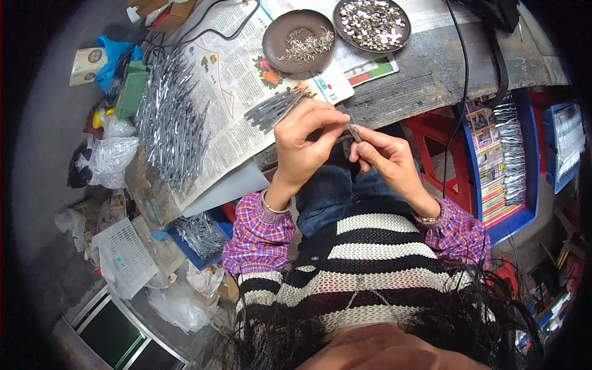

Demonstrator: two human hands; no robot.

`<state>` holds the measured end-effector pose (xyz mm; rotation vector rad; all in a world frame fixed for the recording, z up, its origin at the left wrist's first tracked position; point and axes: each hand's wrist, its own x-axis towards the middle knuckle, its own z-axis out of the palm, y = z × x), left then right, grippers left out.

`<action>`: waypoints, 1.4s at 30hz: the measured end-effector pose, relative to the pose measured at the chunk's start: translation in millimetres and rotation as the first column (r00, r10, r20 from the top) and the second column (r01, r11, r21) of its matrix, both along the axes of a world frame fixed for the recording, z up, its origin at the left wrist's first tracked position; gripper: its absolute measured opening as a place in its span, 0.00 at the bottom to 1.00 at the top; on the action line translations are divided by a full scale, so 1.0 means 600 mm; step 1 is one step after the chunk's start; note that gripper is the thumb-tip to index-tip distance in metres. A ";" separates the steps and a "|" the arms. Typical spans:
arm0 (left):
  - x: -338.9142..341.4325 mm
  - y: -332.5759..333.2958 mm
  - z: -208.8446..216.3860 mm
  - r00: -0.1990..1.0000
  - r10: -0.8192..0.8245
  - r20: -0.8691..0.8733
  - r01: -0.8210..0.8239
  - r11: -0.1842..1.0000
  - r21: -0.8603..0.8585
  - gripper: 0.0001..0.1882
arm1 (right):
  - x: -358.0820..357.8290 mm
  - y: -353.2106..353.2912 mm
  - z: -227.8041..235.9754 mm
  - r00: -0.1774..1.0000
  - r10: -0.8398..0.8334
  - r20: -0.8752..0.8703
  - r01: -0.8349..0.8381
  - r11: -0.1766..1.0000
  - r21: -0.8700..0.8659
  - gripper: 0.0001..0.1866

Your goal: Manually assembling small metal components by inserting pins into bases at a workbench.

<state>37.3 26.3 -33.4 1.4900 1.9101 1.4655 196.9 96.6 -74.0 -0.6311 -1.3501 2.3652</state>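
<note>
At the table's near edge, my left hand [305, 142] and my right hand [388, 161] meet, fingertips almost touching. Between them is a slim grey metal piece [354, 131], which my right thumb and fingers grip at its lower part. My left thumb and forefinger are pinched together at its upper end; whatever they hold is too small to make out. Just beyond my left hand, a small bundle of thin grey metal rods [271, 111] lies on newspaper [229, 74]. Farther left spreads a large heap of similar long metal pieces [169, 123].
Two round brown dishes stand at the back: one [271, 38] with small metal pins, another [404, 34] with small shiny parts. A black cable [462, 74] hangs over the table's edge. Right sits a blue tray [531, 154] of metal pieces; lower left, a blue bin [185, 237].
</note>
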 end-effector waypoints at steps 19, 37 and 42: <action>-0.004 -0.017 0.004 0.778 0.014 0.628 0.148 0.967 -0.206 0.08 | 0.003 0.023 0.016 0.998 -0.044 -0.041 0.060 0.765 0.641 0.20; -0.002 -0.028 0.009 0.692 -0.112 0.713 0.056 0.993 0.101 0.04 | 0.002 0.083 0.025 0.991 -0.124 -0.049 0.112 0.580 0.807 0.12; -0.003 -0.047 0.008 0.709 -0.081 0.700 0.075 0.996 0.040 0.08 | -0.015 0.180 0.024 0.918 -0.393 -0.062 0.139 0.172 0.975 0.13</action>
